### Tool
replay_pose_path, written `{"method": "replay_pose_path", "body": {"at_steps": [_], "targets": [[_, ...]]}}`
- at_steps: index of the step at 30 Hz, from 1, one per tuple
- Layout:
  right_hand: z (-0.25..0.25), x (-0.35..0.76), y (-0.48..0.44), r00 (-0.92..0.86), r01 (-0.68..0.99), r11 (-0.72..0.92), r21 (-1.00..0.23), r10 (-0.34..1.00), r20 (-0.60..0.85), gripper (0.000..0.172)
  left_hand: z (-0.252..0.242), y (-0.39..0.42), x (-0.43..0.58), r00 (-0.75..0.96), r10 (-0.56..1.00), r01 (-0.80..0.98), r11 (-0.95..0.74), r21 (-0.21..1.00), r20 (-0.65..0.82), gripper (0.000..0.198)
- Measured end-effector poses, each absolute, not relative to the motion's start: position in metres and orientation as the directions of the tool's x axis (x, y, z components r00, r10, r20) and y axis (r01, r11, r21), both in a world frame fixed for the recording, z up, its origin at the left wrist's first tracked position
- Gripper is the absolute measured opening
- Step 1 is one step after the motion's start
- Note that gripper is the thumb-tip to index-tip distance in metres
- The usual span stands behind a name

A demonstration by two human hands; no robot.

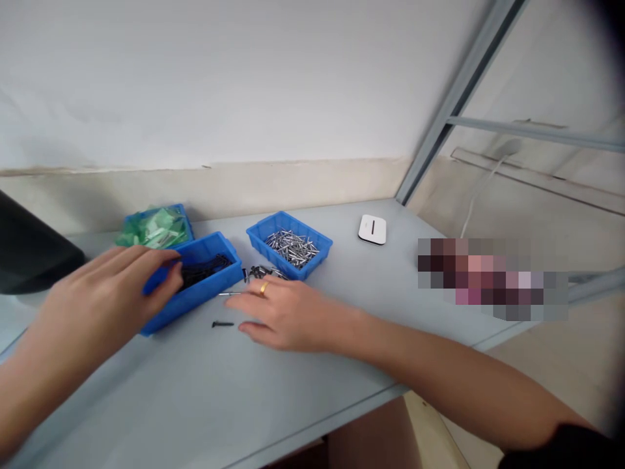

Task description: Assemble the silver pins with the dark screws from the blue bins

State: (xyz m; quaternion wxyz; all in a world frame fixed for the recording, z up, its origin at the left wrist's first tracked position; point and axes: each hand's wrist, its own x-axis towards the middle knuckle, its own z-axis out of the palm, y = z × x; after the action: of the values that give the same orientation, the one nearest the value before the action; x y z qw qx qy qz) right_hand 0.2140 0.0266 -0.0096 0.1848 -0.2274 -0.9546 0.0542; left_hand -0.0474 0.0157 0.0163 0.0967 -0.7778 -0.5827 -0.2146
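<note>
My left hand [114, 283] is over a long blue bin [195, 296], its thumb and fingers pinched near the bin's left side. Whatever is between those fingertips is hidden. Black screws [212, 266] fill the bin's far part. My right hand [290, 312], with a gold ring, rests low over the table, thumb and fingers apart. A thin silver rivet [229, 294] lies at its fingertips. Just behind the knuckles is a small mixed pile of silver and black pieces [266, 271], partly covered by the hand. One loose black screw [223, 324] lies left of the thumb.
A second blue bin [319, 251] holds many silver rivets. Behind the long bin stands another blue bin [188, 228] with green plastic bags [159, 227]. A white square device [372, 230] sits to the right. A dark object [32, 251] stands at left; a metal frame [452, 107] rises at right.
</note>
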Motion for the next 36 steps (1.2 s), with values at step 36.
{"method": "replay_pose_path", "body": {"at_steps": [36], "targets": [[-0.012,0.213,0.023,-0.803,0.524,0.833,-0.178,0.553,0.222,0.026,-0.024,0.002,-0.011,0.619,0.768,0.693,-0.634,0.345,0.168,0.027]]}}
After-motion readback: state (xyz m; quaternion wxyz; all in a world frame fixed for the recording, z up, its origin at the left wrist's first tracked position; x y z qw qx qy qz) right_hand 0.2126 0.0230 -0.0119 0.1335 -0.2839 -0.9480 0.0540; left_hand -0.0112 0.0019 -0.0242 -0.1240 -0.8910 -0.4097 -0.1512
